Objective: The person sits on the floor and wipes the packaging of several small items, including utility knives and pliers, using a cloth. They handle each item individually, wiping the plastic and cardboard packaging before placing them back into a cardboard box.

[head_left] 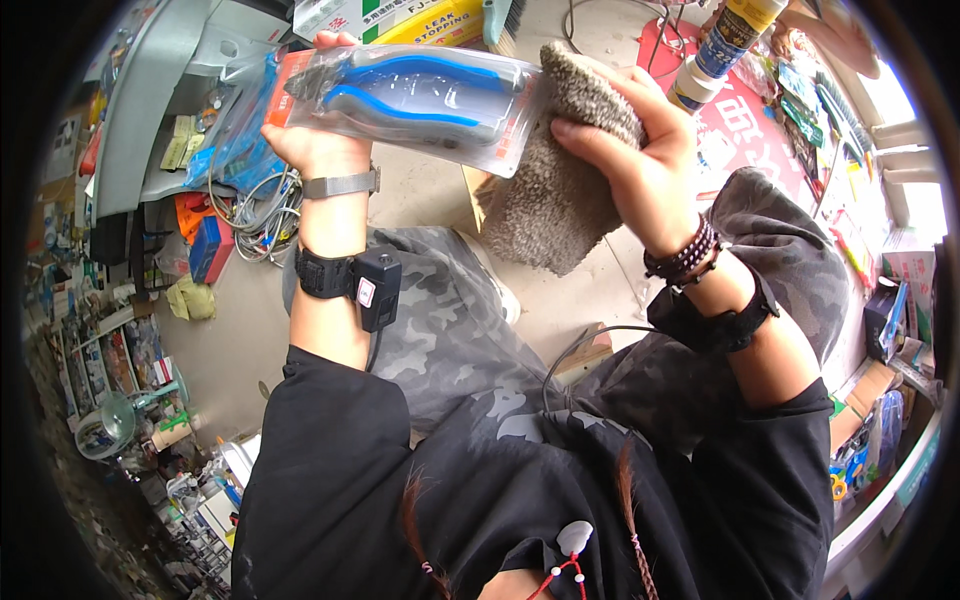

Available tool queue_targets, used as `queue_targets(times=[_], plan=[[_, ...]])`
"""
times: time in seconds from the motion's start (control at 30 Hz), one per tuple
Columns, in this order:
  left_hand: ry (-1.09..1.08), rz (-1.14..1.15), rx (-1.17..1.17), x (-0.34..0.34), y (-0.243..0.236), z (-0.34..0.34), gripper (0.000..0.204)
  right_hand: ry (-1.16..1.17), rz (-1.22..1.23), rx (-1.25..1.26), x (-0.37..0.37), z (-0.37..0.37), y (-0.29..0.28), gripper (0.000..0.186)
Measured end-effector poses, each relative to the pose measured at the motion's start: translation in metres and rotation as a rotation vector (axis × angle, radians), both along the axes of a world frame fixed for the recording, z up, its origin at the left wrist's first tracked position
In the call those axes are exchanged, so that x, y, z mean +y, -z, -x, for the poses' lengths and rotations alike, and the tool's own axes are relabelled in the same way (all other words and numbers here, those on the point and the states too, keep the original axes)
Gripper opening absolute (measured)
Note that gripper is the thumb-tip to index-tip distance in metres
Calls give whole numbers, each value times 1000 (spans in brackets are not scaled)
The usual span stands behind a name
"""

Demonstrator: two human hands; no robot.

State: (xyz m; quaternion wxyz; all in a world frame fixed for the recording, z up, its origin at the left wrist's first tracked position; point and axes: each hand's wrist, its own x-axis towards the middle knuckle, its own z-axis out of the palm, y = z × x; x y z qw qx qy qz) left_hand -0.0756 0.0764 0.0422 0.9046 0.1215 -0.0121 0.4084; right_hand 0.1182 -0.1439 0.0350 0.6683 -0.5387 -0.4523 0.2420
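Note:
Up in front of me, my left hand (325,152) grips the left end of a clear blister pack (505,140). Inside lie blue-handled pliers (425,66) on an orange-edged card. Some fingers of that hand are hidden behind the pack. A fluffy grey-brown cloth (560,215) is pinched in my right hand (650,165), thumb in front, with a folded part sticking up above the thumb. The cloth hangs down beside the pack's right end and its upper fold meets that edge; whether it presses on the pack I cannot tell.
A coil of grey cable (262,215) lies at left near a red and blue box (210,250). Beyond the pack stand a yellow carton (440,25) and a brush (508,28). A bottle (735,40) is at the upper right, over a red sheet (745,135). Crowded goods line both sides.

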Motion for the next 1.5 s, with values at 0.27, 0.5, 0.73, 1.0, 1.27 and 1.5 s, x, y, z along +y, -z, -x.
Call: queue_targets(times=[0.27, 0.5, 0.73, 1.0, 1.27, 1.5], plan=[[-98, -24, -1, -1, -7, -3, 80, -50, 70, -305, 2, -3, 7, 44], [-82, -136, -23, 13, -7, 7, 76, -195, 94, -298, -10, 9, 5, 44], [-122, -232, -17, -6, -20, -6, 91, -405, 130, -431, -12, -1, -9, 42], [-47, -408, 50, -6, -23, -6, 86, 16, -51, -538, -11, 1, -21, 44], [-210, -460, 188, -37, -27, -40, 90, -86, 234, -827, -8, 20, 5, 50], [-262, -417, 213, -42, -37, -38, 86, -66, 331, -854, -9, 20, -4, 51]])
